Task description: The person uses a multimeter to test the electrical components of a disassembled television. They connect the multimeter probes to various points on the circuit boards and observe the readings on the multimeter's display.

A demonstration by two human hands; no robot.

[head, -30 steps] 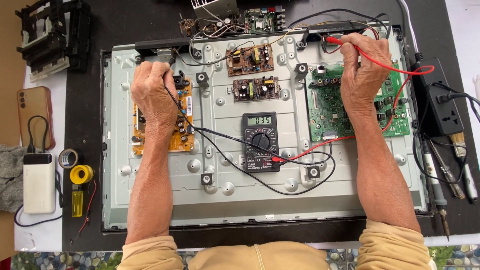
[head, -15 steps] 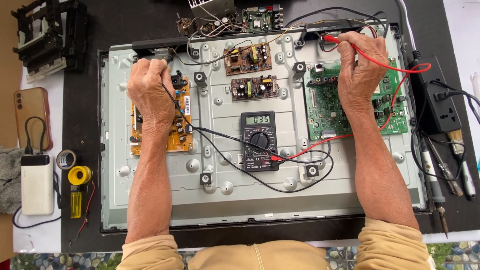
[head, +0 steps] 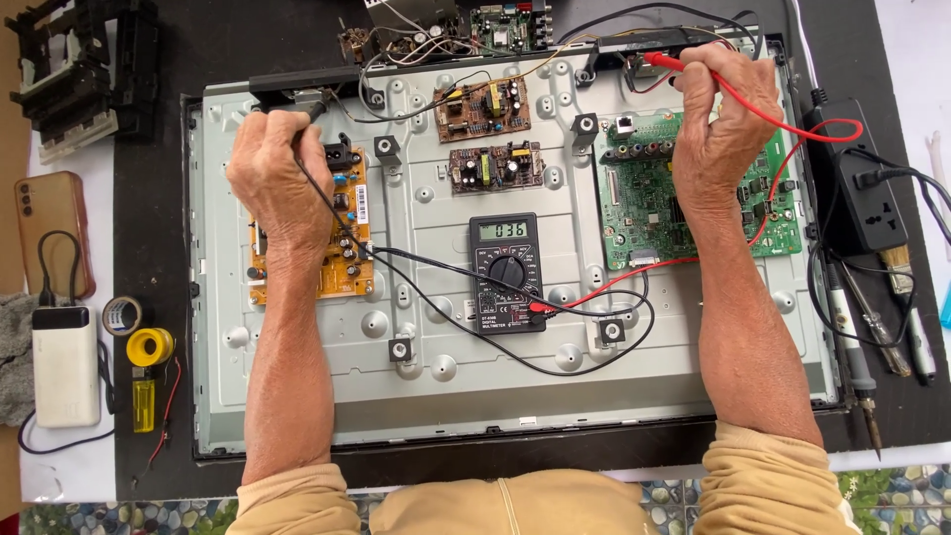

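On the metal panel (head: 436,396), left hand (head: 272,168) pinches black probe (head: 315,107), tip hidden; right hand (head: 718,124) pinches red probe (head: 666,63).

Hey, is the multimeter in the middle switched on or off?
On: the multimeter display shows lit digits, lying flat on the metal panel.

The scene is brightly and evenly lit, with soft daylight-like light from above. Shadows are faint: only thin, short ones sit under the left hand (head: 282,168) and right hand (head: 718,124) and along the forearms. The grey metal back panel (head: 436,396) shows a mild, diffuse sheen but no harsh glare. The white strip of the surface (head: 906,40) at the far right is nearly blown out. The multimeter (head: 505,272) display reads crisply, and focus is sharp across the frame. The panel's straight edges bow slightly near the borders, a light wide-angle distortion. No motion blur shows.
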